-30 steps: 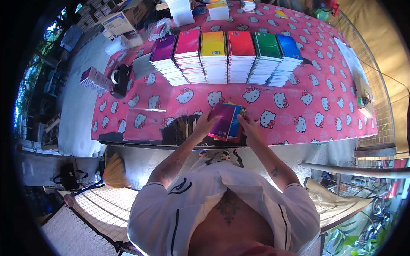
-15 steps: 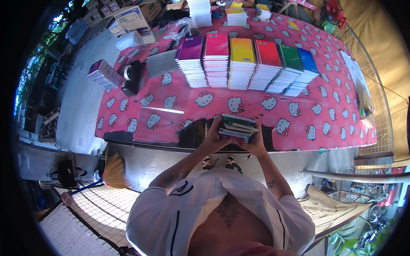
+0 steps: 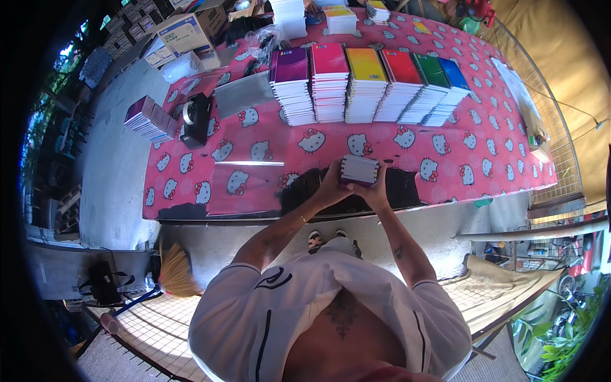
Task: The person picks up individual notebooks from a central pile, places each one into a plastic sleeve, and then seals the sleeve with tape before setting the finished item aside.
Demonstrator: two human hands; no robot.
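Note:
Between my hands is a small stack of spiral notebooks, held edge-up so the white page edges face me, over the table's near edge. My left hand grips its left side, and my right hand grips the right side and the lower edge. Beyond them stands a row of tall notebook piles by cover colour: purple, pink, yellow, red, green and blue.
A pink cartoon-print cloth covers the table, torn to black near me. At left are a tape dispenser and another notebook stack. Cardboard boxes and white stacks stand farther back. A broom lies behind the table's left side.
The notebooks in my hands have been squared and tilted; the loose, fanned covers are now an even block with page edges showing. My hands have moved slightly right and up.

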